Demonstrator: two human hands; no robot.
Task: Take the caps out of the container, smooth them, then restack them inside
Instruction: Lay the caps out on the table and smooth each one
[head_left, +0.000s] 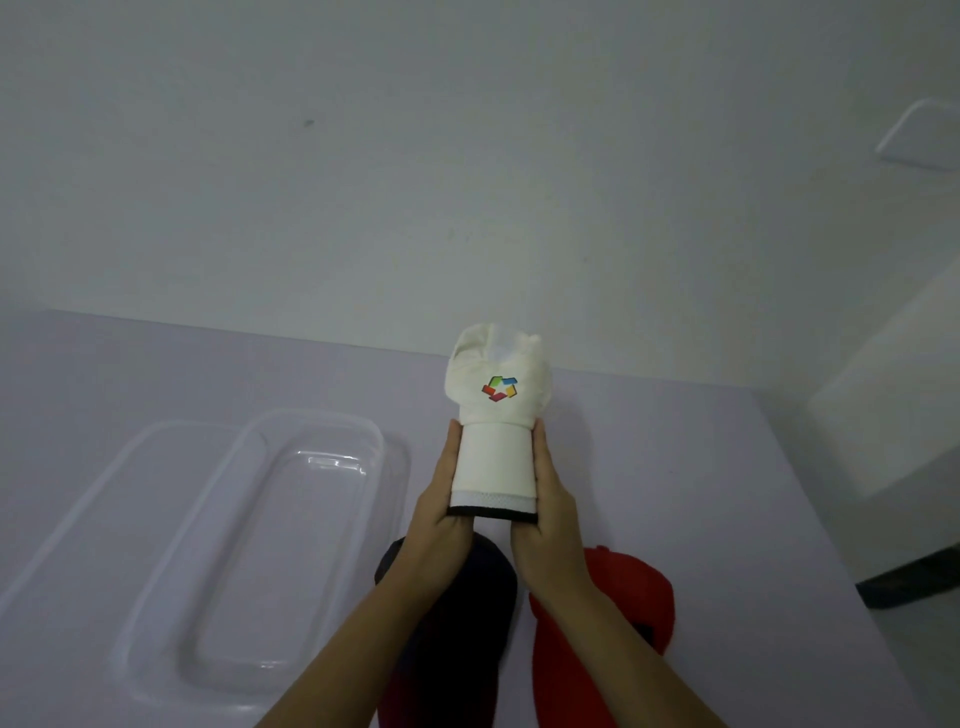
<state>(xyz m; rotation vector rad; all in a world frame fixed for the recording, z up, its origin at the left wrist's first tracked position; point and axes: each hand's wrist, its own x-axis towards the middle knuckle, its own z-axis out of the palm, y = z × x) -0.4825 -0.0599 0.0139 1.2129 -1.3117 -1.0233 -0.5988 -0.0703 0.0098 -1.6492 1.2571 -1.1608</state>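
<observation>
Head view: white cap (496, 431) with multicoloured logo held above lilac table (675, 467), centre of scene. Left hand (441, 512) and right hand (550, 506) clasping curled brim from either side, fingers pressed together along it. Beneath forearms, near edge: dark cap (457, 623) left, red cap (608, 623) right, side by side. Clear plastic container (270, 545) at left, on table.

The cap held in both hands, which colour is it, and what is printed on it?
White cap, with a small multicoloured logo in red, green, blue and yellow; head view.
</observation>
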